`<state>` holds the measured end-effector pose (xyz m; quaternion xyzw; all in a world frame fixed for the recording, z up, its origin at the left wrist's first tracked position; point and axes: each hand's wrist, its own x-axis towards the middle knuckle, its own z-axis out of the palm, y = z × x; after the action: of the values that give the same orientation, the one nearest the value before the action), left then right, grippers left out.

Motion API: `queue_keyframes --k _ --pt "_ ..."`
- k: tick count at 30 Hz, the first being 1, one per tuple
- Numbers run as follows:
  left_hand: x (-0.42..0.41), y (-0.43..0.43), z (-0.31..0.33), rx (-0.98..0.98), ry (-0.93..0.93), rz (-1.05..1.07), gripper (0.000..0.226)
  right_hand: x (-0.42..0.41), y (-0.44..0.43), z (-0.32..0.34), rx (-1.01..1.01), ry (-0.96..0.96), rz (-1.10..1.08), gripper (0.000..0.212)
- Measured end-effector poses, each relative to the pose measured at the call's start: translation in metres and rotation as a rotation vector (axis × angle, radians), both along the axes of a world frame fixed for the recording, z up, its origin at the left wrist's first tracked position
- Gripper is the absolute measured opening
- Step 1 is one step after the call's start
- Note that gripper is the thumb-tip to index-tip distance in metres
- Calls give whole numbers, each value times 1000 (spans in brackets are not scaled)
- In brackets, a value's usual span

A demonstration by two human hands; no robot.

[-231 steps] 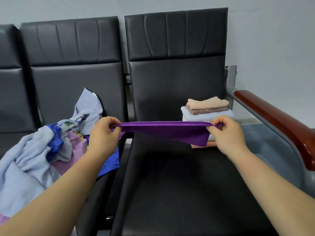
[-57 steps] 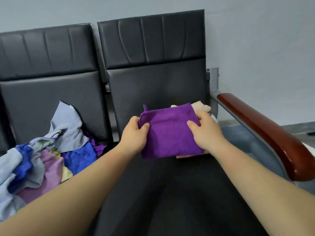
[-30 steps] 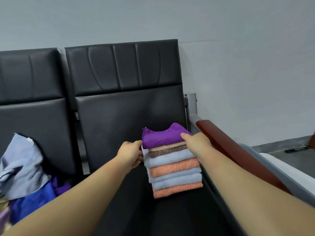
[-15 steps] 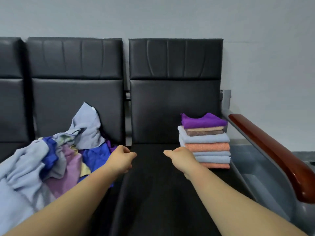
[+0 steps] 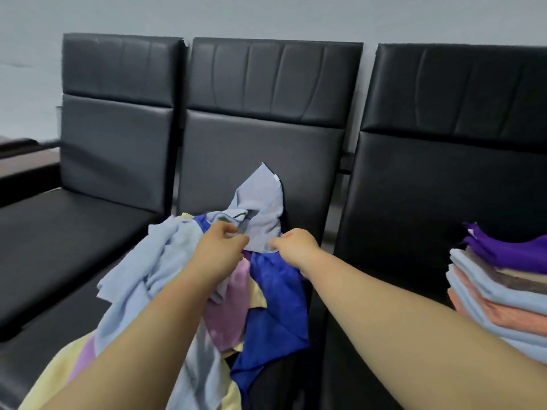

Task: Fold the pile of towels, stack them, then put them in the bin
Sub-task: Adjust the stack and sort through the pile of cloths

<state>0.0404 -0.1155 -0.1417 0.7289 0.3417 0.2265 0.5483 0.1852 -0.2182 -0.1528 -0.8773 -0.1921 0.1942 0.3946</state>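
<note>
Two hands, left hand (image 5: 220, 253) and right hand (image 5: 293, 247), are pinching the light-blue towel (image 5: 262, 208) with curled fingers atop the pile (image 5: 275, 294) on the middle chair (image 5: 260, 137). The folded stack (image 5: 497, 294) is sitting right of that chair.

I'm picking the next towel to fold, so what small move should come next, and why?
Probably lift the light blue towel clear of the pile: both the left hand and right hand appear to pinch its lower edge, and it lies on top.
</note>
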Motion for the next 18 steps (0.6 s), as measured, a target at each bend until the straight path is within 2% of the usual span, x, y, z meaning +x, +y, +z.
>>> queue_keyframes --k 3,6,9,11,13,15,18 --pt "18 15 -8 -87 -72 3 39 25 49 -11 -67 -44 -74 21" --pt "33 22 -18 -72 -60 -18 34 47 72 -39 -286 -107 -98 32" --pt "45 29 -26 -81 -68 25 32 64 72 -62 -362 -185 -101 22" --pt "49 30 -25 -78 -75 62 23 66 62 -51 -232 -199 -48 7" --pt "51 24 -22 -61 -73 79 21 64 45 -30 26 -192 -46 16" --pt "48 13 -14 -38 -97 56 30 60 25 1 275 -143 -62 12" --pt "46 -11 1 10 -174 -41 58 45 -17 54 476 -38 69 20"
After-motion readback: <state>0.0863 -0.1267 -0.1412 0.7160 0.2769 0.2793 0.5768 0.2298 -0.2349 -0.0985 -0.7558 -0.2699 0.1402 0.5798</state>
